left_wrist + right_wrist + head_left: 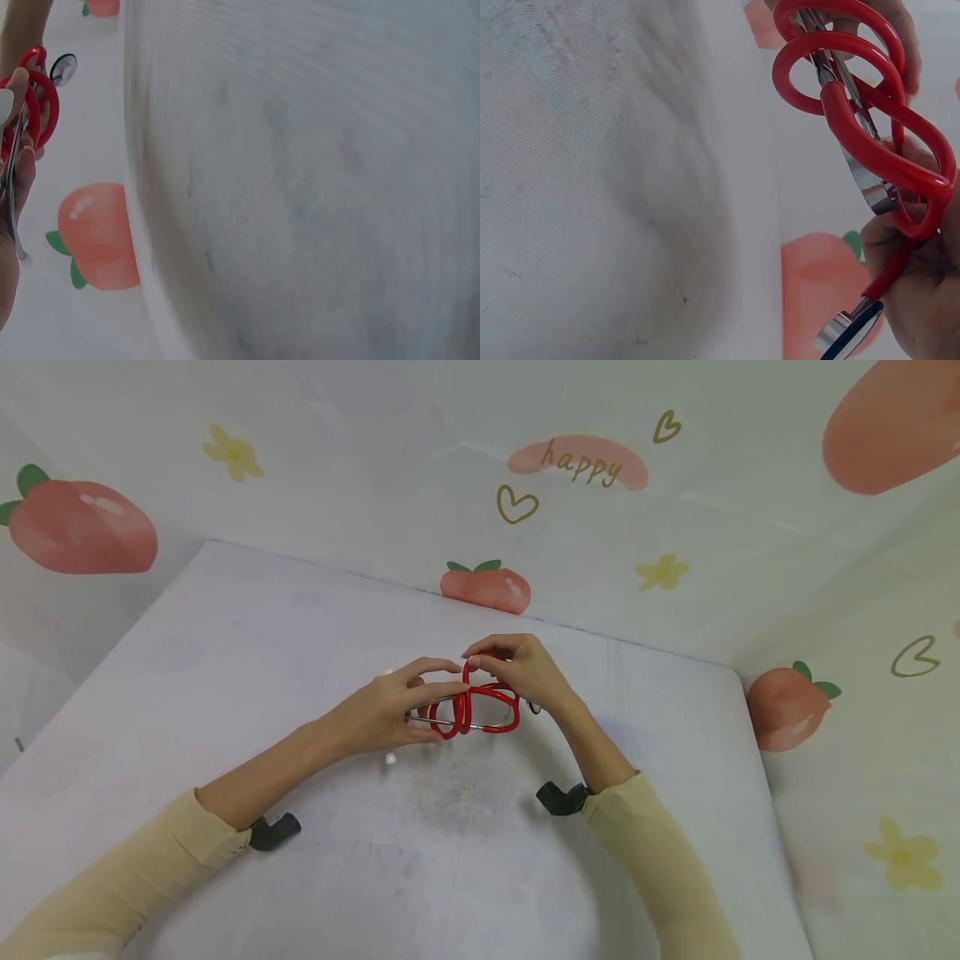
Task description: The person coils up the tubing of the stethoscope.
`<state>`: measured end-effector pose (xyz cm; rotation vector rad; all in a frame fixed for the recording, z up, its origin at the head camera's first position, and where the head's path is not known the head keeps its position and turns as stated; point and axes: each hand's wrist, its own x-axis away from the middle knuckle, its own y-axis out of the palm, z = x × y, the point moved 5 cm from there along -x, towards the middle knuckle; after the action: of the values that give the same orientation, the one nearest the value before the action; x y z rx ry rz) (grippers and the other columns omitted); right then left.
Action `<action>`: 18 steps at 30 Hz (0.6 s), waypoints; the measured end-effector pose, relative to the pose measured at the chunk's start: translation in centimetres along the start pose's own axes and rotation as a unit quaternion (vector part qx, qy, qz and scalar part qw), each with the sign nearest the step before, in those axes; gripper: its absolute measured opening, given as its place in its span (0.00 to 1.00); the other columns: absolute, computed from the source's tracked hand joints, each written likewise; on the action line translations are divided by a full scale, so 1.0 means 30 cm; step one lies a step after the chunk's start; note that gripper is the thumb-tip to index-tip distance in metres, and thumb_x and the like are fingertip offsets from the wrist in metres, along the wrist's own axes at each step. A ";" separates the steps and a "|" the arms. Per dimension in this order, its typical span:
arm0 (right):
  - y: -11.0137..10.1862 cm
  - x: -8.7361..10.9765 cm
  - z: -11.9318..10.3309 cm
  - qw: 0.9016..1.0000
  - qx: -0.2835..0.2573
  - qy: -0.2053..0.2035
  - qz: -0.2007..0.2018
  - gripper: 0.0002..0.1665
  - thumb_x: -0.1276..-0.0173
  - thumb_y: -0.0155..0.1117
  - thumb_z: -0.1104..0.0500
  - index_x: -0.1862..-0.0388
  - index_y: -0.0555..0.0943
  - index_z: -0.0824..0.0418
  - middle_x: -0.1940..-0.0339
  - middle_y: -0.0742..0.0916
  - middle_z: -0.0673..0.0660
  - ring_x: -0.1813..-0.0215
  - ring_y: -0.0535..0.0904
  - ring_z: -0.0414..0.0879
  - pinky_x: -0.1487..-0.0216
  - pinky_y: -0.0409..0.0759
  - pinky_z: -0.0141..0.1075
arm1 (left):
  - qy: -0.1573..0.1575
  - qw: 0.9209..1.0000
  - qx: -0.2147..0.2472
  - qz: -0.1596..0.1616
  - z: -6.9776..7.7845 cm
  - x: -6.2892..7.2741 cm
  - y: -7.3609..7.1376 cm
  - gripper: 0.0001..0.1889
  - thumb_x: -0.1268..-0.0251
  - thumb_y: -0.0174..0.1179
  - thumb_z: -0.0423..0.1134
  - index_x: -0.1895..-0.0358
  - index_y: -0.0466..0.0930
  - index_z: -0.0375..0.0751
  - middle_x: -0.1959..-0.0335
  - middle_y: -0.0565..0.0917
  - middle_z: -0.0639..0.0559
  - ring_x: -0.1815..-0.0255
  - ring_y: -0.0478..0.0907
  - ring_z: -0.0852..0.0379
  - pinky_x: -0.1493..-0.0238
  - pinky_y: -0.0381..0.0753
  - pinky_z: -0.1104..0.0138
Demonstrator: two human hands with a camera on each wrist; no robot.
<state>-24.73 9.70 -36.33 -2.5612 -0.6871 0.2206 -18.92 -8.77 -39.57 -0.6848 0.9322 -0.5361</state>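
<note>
One coiled red-tubed, silver-metal stethoscope (pixel 462 714) spans left-to-right between your gripping left hand (pixel 381 710) and pinching right hand (pixel 529 673), above the pale flat table (pixel 420 885), toward its far edge.

Place looked like indoor corner dressed as small booth; home or studio, could not tell. Pale, creased sheeting (pixel 360 485) rose like walls behind and at sides, printed with peaches (pixel 86 531), yellow flowers (pixel 234 453), heart outlines and word "happy" (pixel 636 469). Whitish table (pixel 285 627), top smudged, stood close against it.
</note>
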 end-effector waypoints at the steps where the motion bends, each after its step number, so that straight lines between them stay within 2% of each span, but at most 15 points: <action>1: 0.003 -0.006 0.014 1.000 0.000 0.002 -0.001 0.11 0.31 0.66 0.63 0.52 0.86 0.67 0.66 0.86 0.58 0.67 0.75 0.56 0.72 0.75 0.31 | 0.002 1.000 -0.002 -0.001 0.001 0.000 0.002 0.41 0.56 0.81 0.43 0.34 0.75 0.46 0.33 0.70 0.47 0.69 0.78 0.61 0.68 0.80 0.74; 3: 0.008 -0.018 0.049 1.000 -0.001 0.006 -0.002 0.12 0.31 0.67 0.62 0.51 0.86 0.65 0.64 0.88 0.59 0.65 0.76 0.59 0.72 0.76 0.32 | 0.005 1.000 -0.008 -0.003 0.002 0.000 0.005 0.42 0.57 0.82 0.43 0.33 0.74 0.45 0.32 0.70 0.47 0.68 0.79 0.61 0.66 0.81 0.73; 6: 0.016 -0.034 0.091 1.000 -0.006 0.011 -0.009 0.13 0.31 0.67 0.60 0.51 0.87 0.63 0.61 0.88 0.62 0.65 0.76 0.57 0.72 0.75 0.33 | 0.010 1.000 -0.019 -0.007 0.003 0.001 0.008 0.44 0.58 0.82 0.43 0.32 0.73 0.44 0.31 0.71 0.47 0.65 0.81 0.60 0.63 0.82 0.72; 10: 0.020 -0.042 0.114 0.999 -0.018 0.019 -0.022 0.14 0.31 0.68 0.57 0.50 0.87 0.61 0.61 0.88 0.61 0.66 0.75 0.57 0.73 0.73 0.32 | 0.018 1.000 -0.006 -0.012 0.004 0.002 0.010 0.43 0.55 0.81 0.41 0.31 0.73 0.42 0.30 0.71 0.45 0.57 0.83 0.57 0.61 0.83 0.71; 14: 0.016 -0.043 0.131 0.999 -0.026 0.021 -0.036 0.14 0.31 0.68 0.53 0.50 0.88 0.58 0.60 0.89 0.59 0.61 0.76 0.59 0.68 0.75 0.33 | 0.020 1.000 0.014 -0.012 0.004 0.002 0.014 0.42 0.53 0.79 0.37 0.31 0.72 0.40 0.30 0.72 0.45 0.58 0.83 0.57 0.62 0.84 0.71; 18: 0.015 -0.042 0.158 0.996 -0.043 0.042 -0.065 0.16 0.30 0.67 0.50 0.48 0.87 0.55 0.61 0.85 0.67 0.62 0.75 0.54 0.65 0.75 0.36 | 0.006 1.000 0.023 -0.018 0.005 0.002 0.020 0.41 0.50 0.78 0.37 0.30 0.71 0.42 0.29 0.71 0.47 0.61 0.83 0.59 0.62 0.83 0.72</action>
<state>-26.89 10.63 -40.65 -2.5786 -0.8454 0.0415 -18.70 -8.37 -39.97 -0.6578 0.9184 -0.5922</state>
